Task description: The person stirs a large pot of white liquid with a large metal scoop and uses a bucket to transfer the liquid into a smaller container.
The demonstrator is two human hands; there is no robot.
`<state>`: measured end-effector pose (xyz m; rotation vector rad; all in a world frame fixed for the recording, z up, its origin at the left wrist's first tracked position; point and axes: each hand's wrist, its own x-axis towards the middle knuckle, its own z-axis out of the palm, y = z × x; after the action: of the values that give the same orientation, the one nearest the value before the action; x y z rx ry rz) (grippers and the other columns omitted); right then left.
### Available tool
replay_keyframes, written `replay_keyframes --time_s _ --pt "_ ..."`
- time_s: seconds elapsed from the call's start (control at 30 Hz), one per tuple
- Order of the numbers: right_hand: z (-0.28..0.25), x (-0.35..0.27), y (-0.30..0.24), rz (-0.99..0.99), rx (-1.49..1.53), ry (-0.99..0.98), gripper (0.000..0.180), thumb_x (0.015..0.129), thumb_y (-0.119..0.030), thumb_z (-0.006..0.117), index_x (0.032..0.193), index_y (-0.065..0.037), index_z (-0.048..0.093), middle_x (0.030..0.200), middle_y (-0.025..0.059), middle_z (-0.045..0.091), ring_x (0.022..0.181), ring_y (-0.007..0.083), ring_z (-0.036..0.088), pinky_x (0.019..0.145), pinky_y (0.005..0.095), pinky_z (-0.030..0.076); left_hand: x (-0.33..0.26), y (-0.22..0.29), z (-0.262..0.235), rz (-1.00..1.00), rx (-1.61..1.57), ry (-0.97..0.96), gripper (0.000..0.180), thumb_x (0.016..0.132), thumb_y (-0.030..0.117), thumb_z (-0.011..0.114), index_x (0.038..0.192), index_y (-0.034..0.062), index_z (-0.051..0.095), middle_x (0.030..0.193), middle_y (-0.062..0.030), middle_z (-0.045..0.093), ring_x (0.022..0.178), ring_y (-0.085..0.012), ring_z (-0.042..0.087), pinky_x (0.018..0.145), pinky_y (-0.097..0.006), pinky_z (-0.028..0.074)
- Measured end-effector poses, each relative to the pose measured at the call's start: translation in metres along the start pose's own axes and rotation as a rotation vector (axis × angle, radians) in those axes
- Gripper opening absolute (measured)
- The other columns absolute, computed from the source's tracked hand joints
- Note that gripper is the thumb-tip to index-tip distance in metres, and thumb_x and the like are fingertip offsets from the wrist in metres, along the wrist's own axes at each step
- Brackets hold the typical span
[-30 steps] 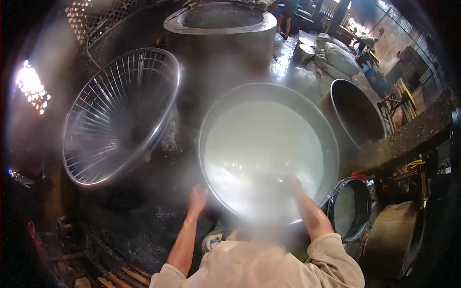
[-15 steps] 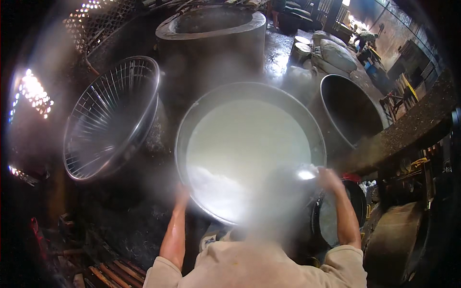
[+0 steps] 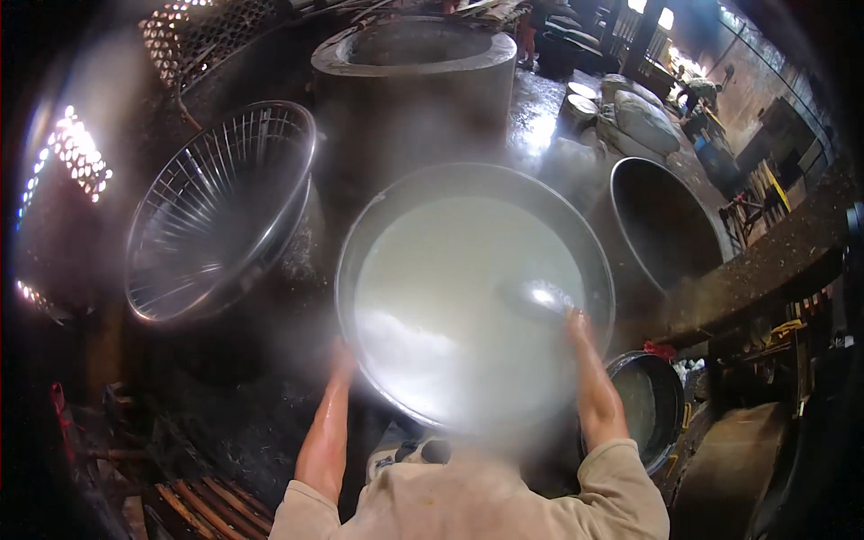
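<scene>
A wide round metal vat (image 3: 589, 234) full of pale milky liquid (image 3: 468, 261) stands in front of me, with a bright foamy or reflecting patch at its near left. My right hand (image 3: 577, 324) is closed on a shiny, rounded metal scoop (image 3: 543, 295), which is at the liquid's surface on the right side. Whether the scoop has a handle cannot be made out. At the left outer rim of the vat rests my left hand (image 3: 342, 356); its fingers are blurred and partly hidden. Steam hazes the near edge.
A slatted metal basket (image 3: 207, 202) leans at the left. Behind the vat rises a large, thick-rimmed round tub (image 3: 414, 99). To the right are a dark open barrel (image 3: 670, 225), a beam (image 3: 756, 256) and a bucket of liquid (image 3: 643, 405). Sacks (image 3: 643, 121) lie farther back.
My right hand has moved left with the scoop, from the vat's right rim to over the liquid, uncovering the bucket. My left hand stays at the rim. The view has shifted slightly.
</scene>
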<state>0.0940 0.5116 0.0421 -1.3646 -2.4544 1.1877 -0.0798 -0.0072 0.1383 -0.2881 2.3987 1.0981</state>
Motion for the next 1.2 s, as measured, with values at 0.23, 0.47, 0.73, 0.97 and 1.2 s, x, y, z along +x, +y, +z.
replay_keyframes --time_s 0.23,0.47,0.73,0.97,1.2 --pt "0.083 -0.069 -0.004 -0.202 -0.064 -0.085 0.030 0.071 -0.022 0.051 0.093 -0.001 0.051 0.082 0.0232 0.057 0.078 0.0360 0.056 0.064 0.0414 0.046 0.025 -0.035 -0.001 0.010 0.026 0.012 0.062 0.077 0.035 0.049 0.126 0.0024 0.029 0.126 -0.0193 0.033 0.117 -0.0322 0.032 0.096 -0.038 0.027" --pt "0.113 -0.187 -0.141 0.025 -0.180 -0.155 0.030 0.065 -0.012 0.051 0.092 0.001 0.050 0.077 0.0239 0.057 0.065 0.0329 0.059 0.054 0.0400 0.049 0.046 -0.044 -0.015 0.070 0.096 -0.023 0.051 0.073 0.023 0.055 0.112 -0.0062 0.041 0.114 -0.0245 0.044 0.107 -0.0321 0.043 0.089 -0.038 0.035" --pt "0.150 -0.250 -0.203 0.066 -0.030 -0.267 0.036 0.061 -0.009 0.055 0.094 0.002 0.049 0.067 0.0176 0.057 0.048 0.0222 0.057 0.040 0.0323 0.049 0.076 -0.044 -0.018 0.156 0.079 -0.110 0.048 0.074 0.026 0.057 0.106 -0.0064 0.042 0.104 -0.0253 0.049 0.098 -0.0343 0.049 0.082 -0.040 0.038" --pt "0.128 -0.232 -0.244 -0.019 0.137 -0.388 0.029 0.063 -0.002 0.057 0.091 -0.001 0.047 0.065 0.0105 0.055 0.049 0.0162 0.055 0.038 0.0287 0.044 0.077 -0.048 -0.020 0.285 0.070 -0.115 0.035 0.077 0.022 0.052 0.097 -0.0061 0.047 0.094 -0.0283 0.051 0.091 -0.0390 0.050 0.079 -0.043 0.038" --pt "0.172 -0.118 -0.326 -0.536 -0.477 0.044 0.032 0.062 -0.011 0.059 0.091 -0.001 0.050 0.082 0.0216 0.057 0.077 0.0344 0.057 0.067 0.0405 0.046 0.065 -0.027 -0.037 0.277 0.214 -0.203 0.033 0.077 0.027 0.051 0.093 -0.0017 0.048 0.090 -0.0269 0.054 0.086 -0.0412 0.052 0.073 -0.047 0.040"
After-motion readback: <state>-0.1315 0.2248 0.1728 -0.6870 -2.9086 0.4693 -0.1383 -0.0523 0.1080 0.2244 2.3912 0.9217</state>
